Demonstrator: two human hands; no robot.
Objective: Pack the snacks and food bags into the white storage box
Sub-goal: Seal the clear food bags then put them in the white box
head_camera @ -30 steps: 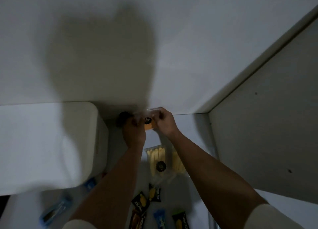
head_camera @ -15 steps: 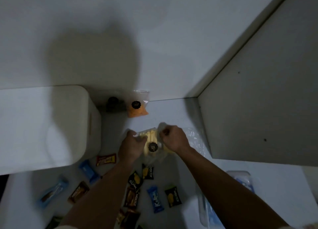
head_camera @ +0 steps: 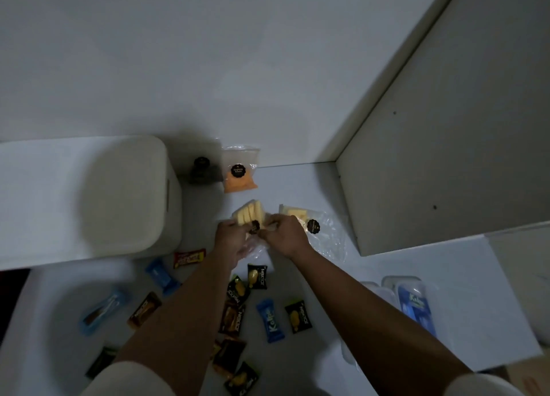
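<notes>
Head view: my left hand [head_camera: 230, 241] and right hand [head_camera: 284, 235] grip a clear bag of pale sticks [head_camera: 249, 215] with curled fingers [head_camera: 272, 227], above the worktop [head_camera: 297, 184], beside the white storage box [head_camera: 89, 196].

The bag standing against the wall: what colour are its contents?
Orange, in the bag; head view.

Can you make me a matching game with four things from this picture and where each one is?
Things:
1. orange bag
2. bag of yellow sticks
3. white box
4. red wrapper

Places:
A. on the left side, lid closed
B. leaning against the back wall
C. lying just in front of the box
D. held in both hands

Pairs: 1-B, 2-D, 3-A, 4-C
</notes>
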